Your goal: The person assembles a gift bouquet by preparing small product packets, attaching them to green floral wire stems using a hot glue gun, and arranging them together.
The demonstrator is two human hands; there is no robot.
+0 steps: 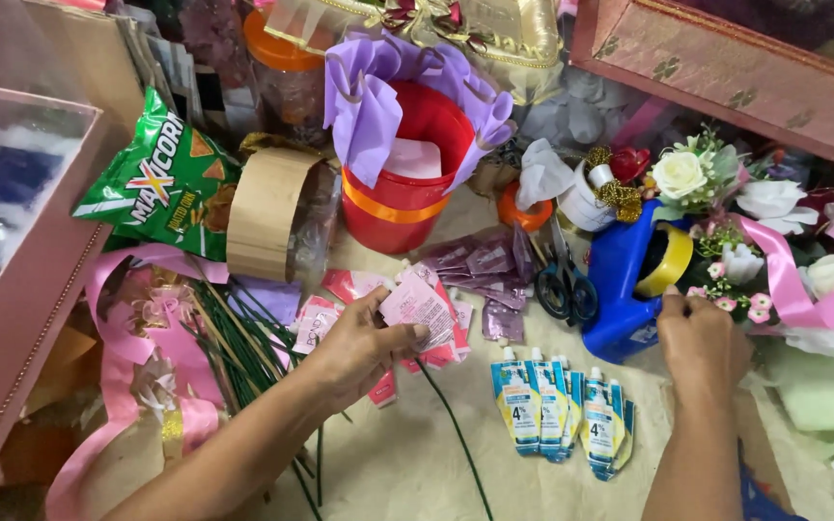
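My left hand (359, 345) holds a small pink sachet (419, 307) together with a thin green wire stem (456, 434) that runs down toward the lower edge. More pink sachets (349, 286) lie on the cloth around it. My right hand (702, 342) reaches to the blue tape dispenser (620, 280), fingers at the yellow tape roll (670, 260); whether it grips the tape I cannot tell. A row of blue-and-white spouted pouches (562, 410) lies between my arms.
A red bucket (407, 198) lined with purple paper stands at the back, beside a green snack bag (161, 183) and a brown paper roll (267, 212). Black scissors (564, 280), purple sachets (485, 260), green stems (234, 347), pink ribbon (123, 386) and artificial flowers (726, 183) surround the work spot.
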